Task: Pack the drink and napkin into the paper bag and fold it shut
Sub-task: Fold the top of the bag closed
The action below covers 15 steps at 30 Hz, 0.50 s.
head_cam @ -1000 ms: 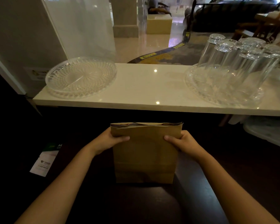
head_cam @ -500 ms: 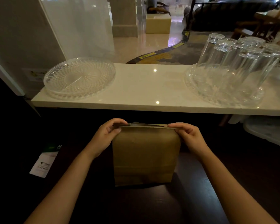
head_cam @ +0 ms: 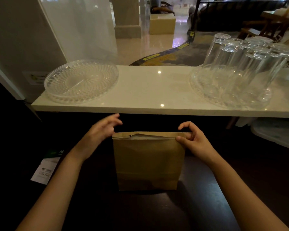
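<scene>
Paper bag [head_cam: 148, 161]: standing upright on dark bench [head_cam: 207, 205], top flattened, ready for folding.
Right hand [head_cam: 193, 141]: fingers clamping bag's top-right corner, prob. steadying it.
Left hand [head_cam: 101, 130]: hovering by top-left corner, fingers apart, gripping nothing.
Contents: not visible.

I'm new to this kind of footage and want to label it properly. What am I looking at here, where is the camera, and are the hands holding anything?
There is no machine: a person wears a camera on the head, looking down at their own bare arms. A brown paper bag stands upright on a dark table. The right hand pinches the bag's top right corner; the left hand hovers open by the top left corner. On the white counter behind sit an empty clear dish and upturned drinking glasses on a second dish. A printed card lies at left.
</scene>
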Each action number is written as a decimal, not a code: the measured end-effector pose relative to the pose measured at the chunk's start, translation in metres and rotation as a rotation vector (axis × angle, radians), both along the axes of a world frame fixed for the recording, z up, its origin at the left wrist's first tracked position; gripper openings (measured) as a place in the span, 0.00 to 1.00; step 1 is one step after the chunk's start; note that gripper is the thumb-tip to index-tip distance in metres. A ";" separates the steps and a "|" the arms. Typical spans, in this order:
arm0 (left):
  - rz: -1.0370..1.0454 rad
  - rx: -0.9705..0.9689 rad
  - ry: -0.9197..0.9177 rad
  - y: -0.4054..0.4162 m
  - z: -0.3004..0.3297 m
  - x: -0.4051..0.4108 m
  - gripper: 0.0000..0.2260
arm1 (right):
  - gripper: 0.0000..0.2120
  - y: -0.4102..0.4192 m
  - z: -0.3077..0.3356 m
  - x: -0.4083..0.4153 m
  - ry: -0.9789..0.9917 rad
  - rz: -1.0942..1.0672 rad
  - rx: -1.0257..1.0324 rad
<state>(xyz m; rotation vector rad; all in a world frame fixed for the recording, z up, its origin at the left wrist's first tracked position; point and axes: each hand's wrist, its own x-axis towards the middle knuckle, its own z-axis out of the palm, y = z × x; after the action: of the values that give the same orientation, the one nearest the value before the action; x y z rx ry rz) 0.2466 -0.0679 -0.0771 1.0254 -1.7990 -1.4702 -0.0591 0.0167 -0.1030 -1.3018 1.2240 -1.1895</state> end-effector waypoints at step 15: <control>-0.325 -0.763 -0.617 0.020 0.006 -0.144 0.05 | 0.03 0.005 0.005 -0.002 0.481 0.024 -0.114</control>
<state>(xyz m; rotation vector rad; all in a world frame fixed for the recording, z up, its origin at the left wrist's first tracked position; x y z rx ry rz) 0.1028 -0.0477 -0.0707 0.8363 -2.7498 -0.4884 -0.0615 0.0216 -0.0984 -1.7502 1.4874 -0.9675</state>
